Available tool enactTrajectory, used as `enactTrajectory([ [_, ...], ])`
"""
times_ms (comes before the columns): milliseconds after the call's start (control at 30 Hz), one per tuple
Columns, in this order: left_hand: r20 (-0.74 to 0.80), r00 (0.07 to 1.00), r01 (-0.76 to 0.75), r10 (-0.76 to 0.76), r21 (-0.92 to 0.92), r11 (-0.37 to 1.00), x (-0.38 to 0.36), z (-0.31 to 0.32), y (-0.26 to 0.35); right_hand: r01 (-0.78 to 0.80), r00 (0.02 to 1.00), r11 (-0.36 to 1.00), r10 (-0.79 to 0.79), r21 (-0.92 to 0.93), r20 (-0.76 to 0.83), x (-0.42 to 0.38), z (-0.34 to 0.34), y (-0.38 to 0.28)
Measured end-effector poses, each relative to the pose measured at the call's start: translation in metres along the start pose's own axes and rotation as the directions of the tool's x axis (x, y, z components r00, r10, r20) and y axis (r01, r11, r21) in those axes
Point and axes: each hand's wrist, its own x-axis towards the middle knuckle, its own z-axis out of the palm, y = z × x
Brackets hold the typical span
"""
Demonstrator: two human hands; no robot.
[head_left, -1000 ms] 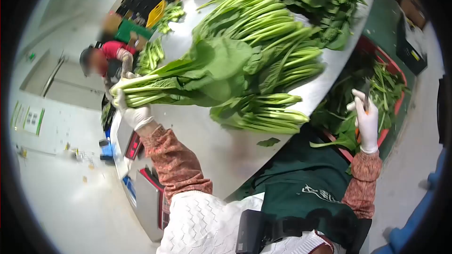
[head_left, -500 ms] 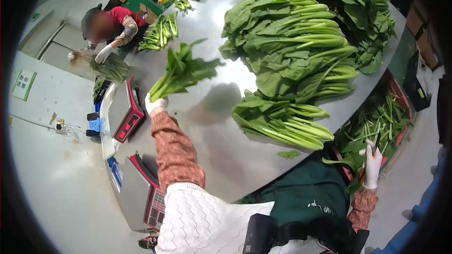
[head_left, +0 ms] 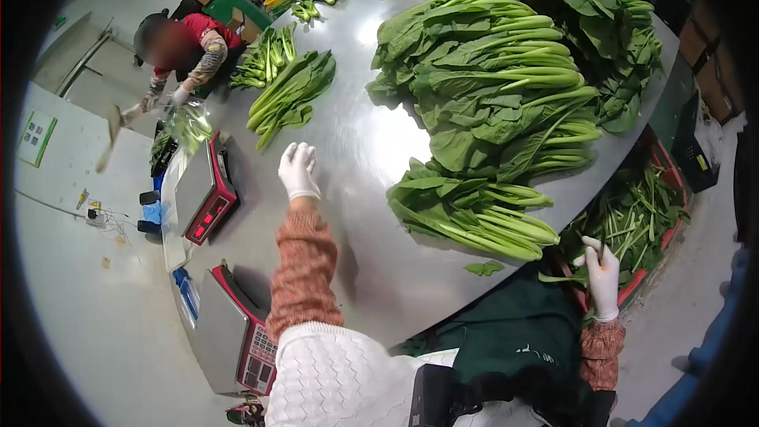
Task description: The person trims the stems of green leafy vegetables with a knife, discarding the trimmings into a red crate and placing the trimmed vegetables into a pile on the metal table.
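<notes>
My left hand [head_left: 299, 170], in a white glove, is above the metal table with loosely bent fingers and nothing in it. Just beyond its fingertips lies a bunch of leafy greens [head_left: 291, 96], stalks toward me, apart from the hand. My right hand [head_left: 603, 281], also gloved, is closed on a small knife [head_left: 602, 251] whose dark blade points up; most of its handle is hidden. Below that hand is a red-rimmed bin of loose leaves and stems [head_left: 632, 225]. A large pile of greens [head_left: 490, 79] covers the right of the table, with a smaller bunch [head_left: 474, 209] nearest me.
Two red-edged scales [head_left: 212, 198] [head_left: 237, 332] stand along the left edge. Across the table a co-worker [head_left: 194, 51] handles greens in a clear bag [head_left: 190, 125]. More bunches [head_left: 265, 59] lie near that person. A torn leaf [head_left: 484, 268] rests at the near edge.
My left hand has let go of the bunch, which now lies farther out on the table, and has drawn back toward me. My right hand with the knife has shifted slightly left.
</notes>
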Motion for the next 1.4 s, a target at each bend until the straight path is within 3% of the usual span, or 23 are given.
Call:
enactTrajectory([
  [33,0.028,0.983,-0.184,0.182,0.132,0.974,-0.035,0.011,0.004,-0.004,0.999,1.000,0.004,-0.002,0.051,-0.001,0.007,-0.004],
  [100,0.332,0.853,-0.485,0.403,0.216,0.848,-0.101,0.024,0.016,0.018,0.990,0.999,-0.014,-0.030,0.138,-0.004,0.024,-0.009],
  [167,0.600,0.660,-0.731,0.452,0.376,0.569,-0.167,0.045,0.027,0.000,0.977,1.000,0.006,-0.029,0.214,-0.007,0.041,-0.013],
  [233,0.830,0.370,-0.900,0.417,0.209,0.381,-0.227,0.074,0.036,0.053,0.973,0.998,-0.058,0.028,0.225,-0.003,0.053,0.004],
  [300,0.932,0.008,-0.975,0.363,-0.074,0.212,-0.256,0.095,0.013,-0.002,0.973,0.999,-0.009,0.049,0.231,-0.004,0.053,-0.001],
  [367,0.955,-0.058,-0.969,0.292,-0.124,0.214,-0.280,0.112,-0.020,-0.009,0.965,0.997,-0.010,0.070,0.263,-0.006,0.050,-0.003],
  [400,0.979,-0.057,-0.971,0.198,-0.100,0.216,-0.290,0.124,-0.023,-0.008,0.965,0.997,-0.013,0.077,0.263,-0.007,0.049,-0.002],
  [500,0.977,-0.037,-0.991,0.211,-0.062,0.114,-0.296,0.146,-0.054,-0.011,0.965,0.995,-0.014,0.097,0.263,-0.013,0.047,-0.001],
  [700,0.987,-0.001,-0.991,0.162,-0.023,0.130,-0.298,0.149,-0.044,0.006,0.963,0.988,-0.048,0.157,0.265,-0.012,0.051,0.005],
  [767,0.980,0.048,-0.991,0.194,0.022,0.132,-0.295,0.147,-0.021,0.063,0.960,0.988,-0.099,0.143,0.263,-0.008,0.050,0.000],
  [833,0.936,0.127,-0.982,0.329,0.070,0.178,-0.291,0.150,0.002,0.114,0.951,0.985,-0.147,0.132,0.272,0.000,0.048,0.001],
  [900,0.875,0.116,-0.982,0.471,0.031,0.184,-0.282,0.157,0.015,0.151,0.962,0.979,-0.178,0.139,0.208,0.003,0.047,-0.017],
  [933,0.867,0.147,-0.969,0.476,0.030,0.246,-0.277,0.157,0.018,0.170,0.961,0.977,-0.193,0.125,0.197,0.004,0.045,-0.026],
  [1000,0.874,0.153,-0.983,0.461,0.085,0.166,-0.285,0.166,0.041,0.276,0.947,0.947,-0.298,0.166,0.123,0.004,0.046,-0.033],
  [1033,0.890,0.156,-0.983,0.428,0.099,0.153,-0.290,0.172,0.049,0.293,0.949,0.947,-0.305,0.135,0.080,0.003,0.045,-0.035],
  [1100,0.889,0.109,-0.990,0.444,0.054,0.134,-0.302,0.184,0.056,0.533,0.846,0.843,-0.529,0.074,-0.068,0.003,0.044,-0.037],
  [1167,0.908,0.100,-0.989,0.407,0.045,0.142,-0.314,0.193,0.059,0.531,0.846,0.844,-0.534,-0.071,-0.016,-0.013,0.026,-0.058],
  [1200,0.914,0.108,-0.979,0.391,0.030,0.201,-0.316,0.196,0.058,0.591,0.792,0.790,-0.607,-0.160,-0.068,-0.013,0.026,-0.056],
  [1233,0.920,0.117,-0.967,0.374,0.019,0.255,-0.317,0.198,0.058,0.642,0.738,0.744,-0.665,-0.184,-0.115,-0.016,0.023,-0.061],
  [1333,0.943,0.102,-0.942,0.317,-0.010,0.335,-0.326,0.207,0.060,0.660,0.703,0.715,-0.696,-0.230,-0.147,-0.019,0.015,-0.062],
  [1400,0.955,0.105,-0.916,0.276,-0.016,0.402,-0.333,0.209,0.063,0.630,0.723,0.722,-0.680,-0.285,-0.125,-0.022,0.010,-0.062],
])
